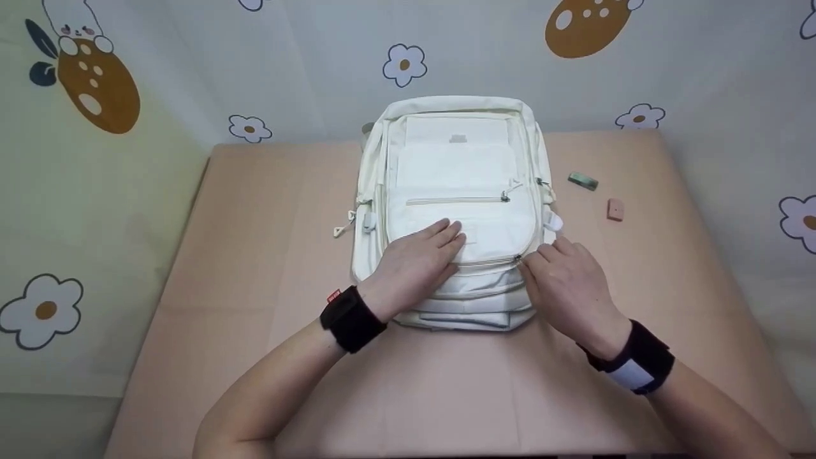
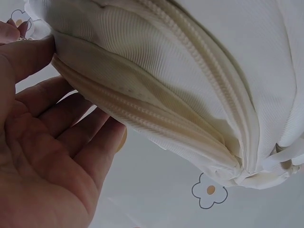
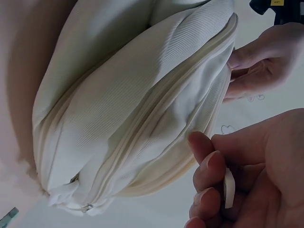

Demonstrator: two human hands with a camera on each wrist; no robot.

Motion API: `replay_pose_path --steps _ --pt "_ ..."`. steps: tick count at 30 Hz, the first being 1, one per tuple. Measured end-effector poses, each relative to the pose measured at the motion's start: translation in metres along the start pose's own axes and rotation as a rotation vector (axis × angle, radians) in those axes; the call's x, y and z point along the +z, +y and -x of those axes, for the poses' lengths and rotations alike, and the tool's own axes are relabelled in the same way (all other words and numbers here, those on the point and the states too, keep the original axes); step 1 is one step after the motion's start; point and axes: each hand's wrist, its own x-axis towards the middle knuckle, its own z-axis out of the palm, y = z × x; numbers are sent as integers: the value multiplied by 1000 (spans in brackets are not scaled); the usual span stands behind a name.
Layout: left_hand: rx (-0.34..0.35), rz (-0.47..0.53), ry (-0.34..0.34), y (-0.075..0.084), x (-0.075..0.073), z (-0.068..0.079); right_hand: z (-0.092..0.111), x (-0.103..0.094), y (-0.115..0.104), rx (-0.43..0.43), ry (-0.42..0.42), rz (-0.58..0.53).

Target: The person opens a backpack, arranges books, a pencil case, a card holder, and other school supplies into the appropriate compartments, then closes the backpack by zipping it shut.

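Observation:
A cream backpack (image 1: 456, 169) lies front side up on the table, its bottom toward me. My left hand (image 1: 417, 258) rests on its lower front panel with fingers extended. In the left wrist view that hand's thumb (image 2: 35, 54) touches the edge of a zipped pocket (image 2: 142, 114), and the fingers lie along the panel. At the pocket's right end my right hand (image 1: 570, 280) has its fingers curled beside the zipper slider (image 1: 517, 259). In the right wrist view a small white zipper pull (image 3: 229, 189) shows between these curled fingers.
Right of the backpack lie a green block (image 1: 583, 181) and a pink block (image 1: 615, 210). A second zipper (image 1: 456, 201) crosses the front panel higher up. White buckles and straps (image 1: 347, 224) stick out at the sides. A patterned curtain (image 1: 319, 70) stands behind the table (image 1: 255, 255).

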Motion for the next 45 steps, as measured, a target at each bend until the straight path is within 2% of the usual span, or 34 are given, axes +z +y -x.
replay_pose_path --steps 5,12,24,34,45 --pt "0 2 3 1 0 0 -5 3 -12 -39 -38 28" --pt "18 9 45 -1 1 2 -5 4 -13 -58 11 18" --pt "6 81 107 -8 4 12 -3 7 -11 -31 13 -33" --pt "-46 140 105 -25 3 30 -3 5 -10 -18 23 -28" --pt "-31 154 99 -26 6 28 -7 3 -17 -19 -41 5"
